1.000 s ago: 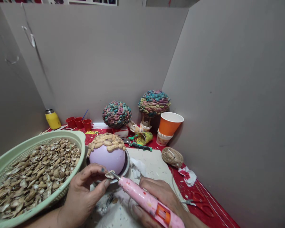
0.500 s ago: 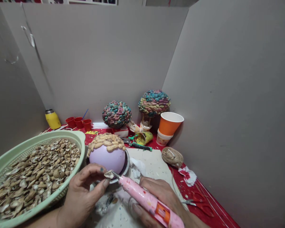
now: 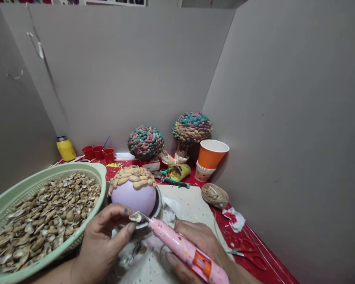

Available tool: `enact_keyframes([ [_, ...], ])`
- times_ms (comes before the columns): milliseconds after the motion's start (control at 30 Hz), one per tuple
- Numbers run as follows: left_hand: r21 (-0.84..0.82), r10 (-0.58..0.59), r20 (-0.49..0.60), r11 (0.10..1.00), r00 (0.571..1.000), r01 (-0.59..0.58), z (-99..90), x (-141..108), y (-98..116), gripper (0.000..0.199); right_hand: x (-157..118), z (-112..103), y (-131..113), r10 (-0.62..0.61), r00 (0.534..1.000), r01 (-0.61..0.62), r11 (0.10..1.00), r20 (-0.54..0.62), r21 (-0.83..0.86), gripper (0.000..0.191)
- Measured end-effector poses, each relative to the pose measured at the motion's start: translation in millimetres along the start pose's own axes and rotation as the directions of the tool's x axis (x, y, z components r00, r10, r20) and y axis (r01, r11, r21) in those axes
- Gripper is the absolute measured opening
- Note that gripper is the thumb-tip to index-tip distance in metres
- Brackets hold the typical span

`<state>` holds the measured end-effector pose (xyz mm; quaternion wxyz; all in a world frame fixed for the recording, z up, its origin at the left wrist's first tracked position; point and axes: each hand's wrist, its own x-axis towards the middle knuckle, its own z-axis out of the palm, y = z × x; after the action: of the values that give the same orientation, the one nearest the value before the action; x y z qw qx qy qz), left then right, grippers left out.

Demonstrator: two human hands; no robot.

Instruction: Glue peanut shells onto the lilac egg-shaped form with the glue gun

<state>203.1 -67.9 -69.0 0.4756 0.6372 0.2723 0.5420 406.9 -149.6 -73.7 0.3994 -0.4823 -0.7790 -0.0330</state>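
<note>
Between thumb and forefinger, my left hand [image 3: 106,234] pinches half a peanut shell [image 3: 135,217], its hollow side showing. The metal nozzle of a pink hot glue gun [image 3: 177,244] meets the shell at its right end. Wrapped round the glue gun's body is my right hand [image 3: 199,240]. Just beyond the hands a lilac ball [image 3: 133,199] rests in a round metal bowl [image 3: 158,201]. Peanut shells [image 3: 133,176] cover the ball's top in a cap, while its lower part is bare.
At left stands a green basket [image 3: 102,169] full of peanut shells. Behind are two colourful shell-covered balls [image 3: 145,142], red cups [image 3: 108,155], a yellow bottle [image 3: 65,148], green-handled pliers [image 3: 176,182] and an orange paper cup [image 3: 212,154]. Twine [image 3: 215,195] and red scissors [image 3: 250,252] lie at right.
</note>
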Motion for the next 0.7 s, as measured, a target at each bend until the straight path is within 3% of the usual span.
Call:
enact_keyframes([
  [133,0.002,0.014,0.005,1.000,1.000,-0.014,0.5,1,0,0.019,3,-7,-3,0.007,0.995,-0.009,1.000,0.104,0.016,0.020],
  [267,0.009,0.022,-0.002,1.000,1.000,-0.022,0.8,1,0,0.022,3,-2,-1,-0.047,0.994,0.046,0.999,-0.101,-0.008,0.024],
  [400,0.023,0.045,-0.013,0.999,0.999,-0.044,0.9,3,2,0.022,4,0,0,-0.021,0.999,0.021,1.000,0.040,-0.002,0.024],
  [533,0.034,0.065,-0.003,0.997,0.998,-0.065,-0.3,3,3,0.019,0,10,4,-0.055,0.985,0.060,0.998,-0.161,0.027,0.026],
  [700,0.039,0.047,-0.001,0.998,0.999,-0.047,-0.6,2,0,0.017,-7,18,9,-0.024,0.991,0.028,0.999,-0.133,0.030,0.027],
])
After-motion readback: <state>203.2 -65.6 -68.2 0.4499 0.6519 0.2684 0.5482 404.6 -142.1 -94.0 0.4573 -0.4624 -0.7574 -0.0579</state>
